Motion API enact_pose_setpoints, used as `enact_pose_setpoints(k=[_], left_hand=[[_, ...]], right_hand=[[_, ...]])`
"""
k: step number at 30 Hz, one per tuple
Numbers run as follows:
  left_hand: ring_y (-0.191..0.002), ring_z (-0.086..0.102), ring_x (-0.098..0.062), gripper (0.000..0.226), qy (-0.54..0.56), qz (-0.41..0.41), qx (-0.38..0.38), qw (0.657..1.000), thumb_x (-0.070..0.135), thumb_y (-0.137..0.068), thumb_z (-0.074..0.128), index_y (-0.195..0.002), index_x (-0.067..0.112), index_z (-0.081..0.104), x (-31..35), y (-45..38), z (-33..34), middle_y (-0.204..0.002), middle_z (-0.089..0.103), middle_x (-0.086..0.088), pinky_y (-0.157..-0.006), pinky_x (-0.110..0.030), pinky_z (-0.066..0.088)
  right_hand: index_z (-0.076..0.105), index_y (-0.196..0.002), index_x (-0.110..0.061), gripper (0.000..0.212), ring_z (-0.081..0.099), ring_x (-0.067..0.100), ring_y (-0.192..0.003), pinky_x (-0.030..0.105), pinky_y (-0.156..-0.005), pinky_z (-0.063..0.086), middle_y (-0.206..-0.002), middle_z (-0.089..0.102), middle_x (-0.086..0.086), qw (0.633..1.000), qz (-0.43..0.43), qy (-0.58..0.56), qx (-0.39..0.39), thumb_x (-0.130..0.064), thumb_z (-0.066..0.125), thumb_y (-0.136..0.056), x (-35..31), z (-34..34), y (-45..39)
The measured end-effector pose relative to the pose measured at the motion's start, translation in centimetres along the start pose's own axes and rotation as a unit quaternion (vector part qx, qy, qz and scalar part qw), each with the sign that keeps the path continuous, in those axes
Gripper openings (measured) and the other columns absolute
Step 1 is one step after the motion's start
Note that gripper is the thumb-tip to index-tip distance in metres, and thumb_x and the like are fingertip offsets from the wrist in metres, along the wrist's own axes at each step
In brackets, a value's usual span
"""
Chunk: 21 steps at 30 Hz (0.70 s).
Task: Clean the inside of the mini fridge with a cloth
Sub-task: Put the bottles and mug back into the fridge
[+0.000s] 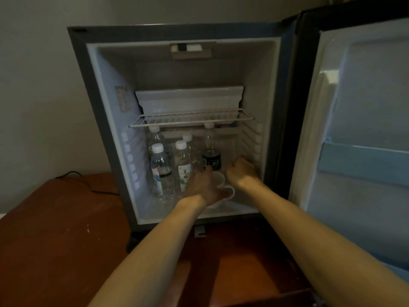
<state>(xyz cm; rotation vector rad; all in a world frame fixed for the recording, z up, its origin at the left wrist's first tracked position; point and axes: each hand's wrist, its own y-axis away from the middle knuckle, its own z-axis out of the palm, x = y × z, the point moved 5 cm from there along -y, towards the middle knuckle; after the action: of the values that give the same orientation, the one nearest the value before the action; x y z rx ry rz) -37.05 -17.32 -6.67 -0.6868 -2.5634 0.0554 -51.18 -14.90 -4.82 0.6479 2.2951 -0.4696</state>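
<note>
Inside mini fridge [110, 120]: left hand [202, 187] grip holds white cup [223, 191]; right hand [241, 171] fisted.

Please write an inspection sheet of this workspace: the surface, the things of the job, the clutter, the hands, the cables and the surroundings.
Surface: brown wooden top with pale specks; the fridge stands on it.
Job's things: fridge door swung open to the right; wire shelf bare, a white tray behind it; no cloth seen.
Clutter: five bottles upright on the fridge floor; two white cups in front of them.
Hands: left hand is on the cups, grip unclear; right hand is curled near the right wall, and whether it holds anything is hidden.
Cables: a black cable runs across the top behind the fridge, on the left.
Surroundings: plain grey wall; dim light.
</note>
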Motion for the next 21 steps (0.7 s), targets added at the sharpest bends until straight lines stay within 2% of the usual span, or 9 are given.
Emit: enact_pose_setpoints(k=[7,11,18,21], left_hand=[[-0.134,0.045,-0.04,0.104,0.0,-0.037,0.0,0.999,0.062,-0.07,0.082,-0.15,0.019,0.031,0.6,-3.0,1.0,-0.151,0.035,-0.019,-0.105,-0.047,0.045],[-0.14,0.038,-0.042,0.111,-0.007,-0.054,-0.008,0.998,0.057,-0.076,0.08,-0.159,0.019,0.015,0.9,-3.5,1.2,-0.159,0.023,-0.022,-0.108,-0.049,0.04],[-0.15,0.019,-0.042,0.125,-0.032,-0.079,-0.039,0.996,0.057,-0.08,0.077,-0.159,0.007,-0.006,1.0,-3.9,1.1,-0.165,0.001,-0.024,-0.116,-0.052,0.03],[-0.152,0.01,-0.042,0.118,-0.075,-0.067,-0.066,0.993,0.066,-0.079,0.068,-0.162,0.014,0.002,0.7,-4.6,1.4,-0.166,-0.003,-0.021,-0.118,-0.057,0.026]], right_hand=[[0.058,-0.113,-0.01,0.029,0.063,0.025,-0.093,0.038,-0.08,0.054,-0.11,0.064,0.012,1.0,-0.027,0.007,0.014,-0.028,0.038,-0.102,0.5,0.4,-0.1],[0.056,-0.117,-0.011,0.031,0.062,0.028,-0.098,0.033,-0.074,0.048,-0.116,0.063,0.013,0.999,-0.03,0.032,-0.005,-0.03,0.036,-0.102,0.7,0.7,0.1],[0.052,-0.125,-0.01,0.032,0.059,0.028,-0.106,0.033,-0.074,0.042,-0.123,0.058,0.013,0.997,-0.032,0.066,-0.028,-0.029,0.037,-0.104,-1.2,0.1,1.2],[0.054,-0.121,-0.012,0.025,0.058,0.024,-0.105,0.031,-0.079,0.044,-0.116,0.058,0.009,0.996,-0.04,0.074,-0.029,-0.025,0.044,-0.102,-2.4,0.0,1.9]])
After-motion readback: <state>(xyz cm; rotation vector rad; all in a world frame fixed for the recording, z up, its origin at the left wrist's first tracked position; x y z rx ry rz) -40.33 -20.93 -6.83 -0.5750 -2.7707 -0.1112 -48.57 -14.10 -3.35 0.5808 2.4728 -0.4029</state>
